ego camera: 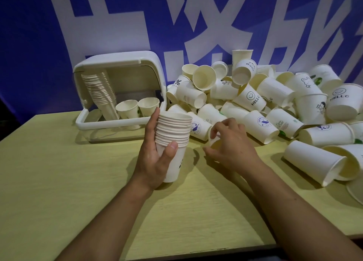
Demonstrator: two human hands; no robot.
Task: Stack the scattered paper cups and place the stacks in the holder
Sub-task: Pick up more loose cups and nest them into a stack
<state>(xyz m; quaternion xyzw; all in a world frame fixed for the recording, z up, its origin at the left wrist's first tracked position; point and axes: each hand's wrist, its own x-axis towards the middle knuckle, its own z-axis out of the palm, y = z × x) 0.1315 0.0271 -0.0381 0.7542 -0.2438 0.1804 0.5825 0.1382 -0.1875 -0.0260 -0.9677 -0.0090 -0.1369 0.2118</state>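
1. The left hand [157, 154] grips a tall stack of nested white paper cups [173, 142], thumb curled across the front and fingers wrapped behind; the stack stands nearly upright, open mouth up, above the pale yellow-green wooden bench [68, 182].

2. The right hand [228, 145] sits just to the 3 o'clock side of that stack, fingers curled round the rim of a single white paper cup [213, 142]. Most of this cup is hidden under the fingers, so its exact lie is hard to read, though its mouth seems to face the stack.

3. The relation that matters: the single cup lies at 3 o'clock from the stack's open top and lower than it. Judging from this, the right hand must lift the cup, bring its long axis in line with the stack's near-vertical one, base down, and drop it in.

4. At 1 to 3 o'clock from the hands spreads a heap of scattered white printed paper cups [275, 103], mostly on their sides, nearer the right hand.

5. At 11 o'clock stands the white plastic holder with its hinged lid raised [137, 64], nearer the left hand. Inside leans a finished stack of cups [102, 95], with two loose cups [137, 107] beside it.
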